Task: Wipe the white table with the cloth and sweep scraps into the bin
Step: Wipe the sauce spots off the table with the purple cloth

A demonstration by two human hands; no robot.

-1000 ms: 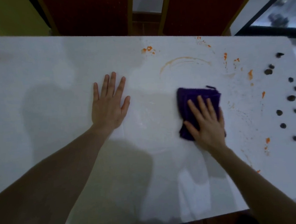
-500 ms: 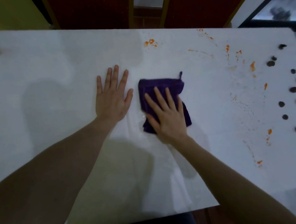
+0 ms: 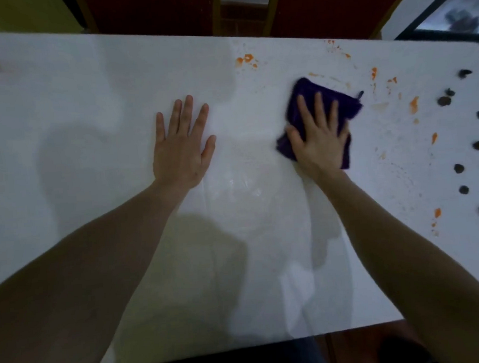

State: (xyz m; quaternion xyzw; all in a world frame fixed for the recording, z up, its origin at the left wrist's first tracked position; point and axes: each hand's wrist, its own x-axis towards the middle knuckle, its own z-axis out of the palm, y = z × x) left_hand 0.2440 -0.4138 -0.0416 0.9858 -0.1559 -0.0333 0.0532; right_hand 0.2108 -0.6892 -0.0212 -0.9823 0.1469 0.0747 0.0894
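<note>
A folded purple cloth (image 3: 308, 95) lies on the white table (image 3: 60, 113), right of centre. My right hand (image 3: 320, 140) presses flat on the cloth, fingers spread and pointing away from me. Flat on the bare tabletop left of centre rests my left hand (image 3: 181, 149), fingers apart, holding nothing. Orange smears (image 3: 246, 60) mark the far middle and the right part of the table. Several small dark scraps (image 3: 459, 168) are scattered along the right side. No bin is in view.
Red chair backs (image 3: 320, 5) with wooden frames stand behind the far edge. A dark-framed window (image 3: 452, 14) shows at the top right. The near table edge runs below my forearms. A wet sheen covers the table between my arms.
My right hand has slid the cloth from beside my left hand to the right and farther away, up to the orange smears. My left hand has stayed flat in place.
</note>
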